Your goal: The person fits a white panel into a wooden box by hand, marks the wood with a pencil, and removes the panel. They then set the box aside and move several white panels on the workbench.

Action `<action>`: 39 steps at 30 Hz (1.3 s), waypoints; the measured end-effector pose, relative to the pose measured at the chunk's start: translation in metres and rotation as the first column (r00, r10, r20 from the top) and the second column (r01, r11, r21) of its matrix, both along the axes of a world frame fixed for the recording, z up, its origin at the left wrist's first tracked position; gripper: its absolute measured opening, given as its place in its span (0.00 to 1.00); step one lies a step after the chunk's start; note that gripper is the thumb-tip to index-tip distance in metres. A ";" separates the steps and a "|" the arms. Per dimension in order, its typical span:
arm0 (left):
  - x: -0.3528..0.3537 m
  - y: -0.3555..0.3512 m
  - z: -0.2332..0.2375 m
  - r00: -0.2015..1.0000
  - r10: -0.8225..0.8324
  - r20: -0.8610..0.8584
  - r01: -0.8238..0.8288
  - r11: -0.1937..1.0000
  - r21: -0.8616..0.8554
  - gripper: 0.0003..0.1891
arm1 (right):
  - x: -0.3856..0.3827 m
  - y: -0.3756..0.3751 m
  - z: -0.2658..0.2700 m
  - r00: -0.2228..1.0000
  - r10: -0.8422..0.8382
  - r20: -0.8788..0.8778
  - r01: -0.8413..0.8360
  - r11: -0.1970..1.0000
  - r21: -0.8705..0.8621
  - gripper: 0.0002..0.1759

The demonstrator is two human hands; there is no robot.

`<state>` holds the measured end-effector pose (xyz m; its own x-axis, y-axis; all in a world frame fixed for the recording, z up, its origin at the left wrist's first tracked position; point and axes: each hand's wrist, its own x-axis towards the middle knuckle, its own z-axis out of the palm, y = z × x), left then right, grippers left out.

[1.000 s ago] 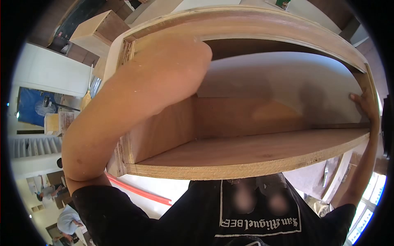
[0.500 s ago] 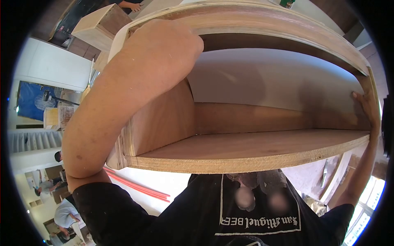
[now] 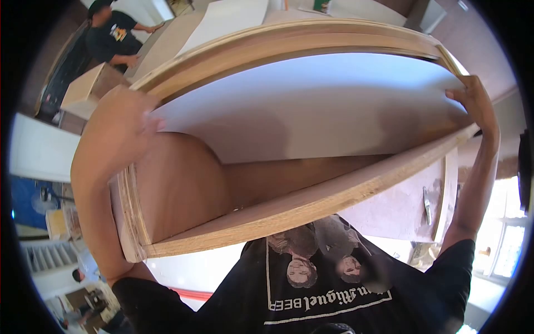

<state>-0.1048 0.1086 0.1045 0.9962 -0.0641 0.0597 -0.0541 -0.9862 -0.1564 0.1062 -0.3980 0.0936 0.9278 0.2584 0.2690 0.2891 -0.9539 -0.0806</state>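
A plywood cabinet box (image 3: pixel 303 209) stretches across the view in front of my chest, its open side facing me and its right end higher than its left. The large panel inside it (image 3: pixel 311 106) is pale and smooth. My left hand (image 3: pixel 130 114) is at the left end, fingers bent over the top of the side panel; it is slightly blurred. At the far right end, my right hand (image 3: pixel 475 100) grips the edge, with the thumb on the inside. The outer faces of the box are hidden.
A smaller wooden box (image 3: pixel 94 89) stands at the upper left. Beyond it, a person in a black shirt (image 3: pixel 114 39) is beside a table with a white sheet (image 3: pixel 225 25). A metal tool (image 3: pixel 426 206) lies at lower right. Red strips (image 3: pixel 192 294) lie below left.
My left hand has moved left and down from the upper edge to the side panel. The box now slants, its left end lower and its right end higher in view.
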 end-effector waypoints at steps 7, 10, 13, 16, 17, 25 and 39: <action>-0.024 -0.002 0.055 0.930 -0.070 0.360 0.168 0.953 -0.250 0.09 | 0.006 -0.027 0.068 0.982 0.187 -0.007 -0.183 0.970 0.161 0.21; -0.015 0.010 0.076 0.945 -0.012 0.326 0.190 0.833 -0.520 0.09 | 0.026 -0.029 0.084 0.938 0.284 0.200 -0.327 0.915 0.238 0.18; 0.001 0.019 0.086 0.889 -0.100 0.447 0.366 0.743 -0.561 0.11 | 0.054 -0.027 0.088 0.863 0.255 0.437 -0.369 0.908 0.198 0.20; 0.002 0.022 0.100 0.870 -0.110 0.481 0.401 0.724 -0.561 0.22 | 0.056 -0.016 0.091 0.781 0.265 0.565 -0.417 0.896 0.155 0.26; 0.004 0.021 0.101 0.846 -0.103 0.524 0.428 0.718 -0.549 0.24 | 0.041 -0.006 0.092 0.792 0.237 0.562 -0.395 0.902 0.176 0.26; 0.006 0.037 0.101 0.867 -0.088 0.490 0.391 0.729 -0.561 0.22 | 0.047 -0.014 0.075 0.558 0.245 0.793 -0.440 0.897 0.033 0.27; 0.006 0.049 0.102 0.877 -0.073 0.474 0.328 0.813 -0.481 0.24 | 0.088 -0.048 0.029 0.927 -0.294 0.235 0.109 0.807 0.581 0.37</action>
<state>-0.0984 0.1580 0.2068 0.8321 -0.0905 0.5473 -0.3160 -0.8882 0.3335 0.1938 -0.4462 0.1229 0.7912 -0.2018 0.5774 0.1932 -0.8132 -0.5490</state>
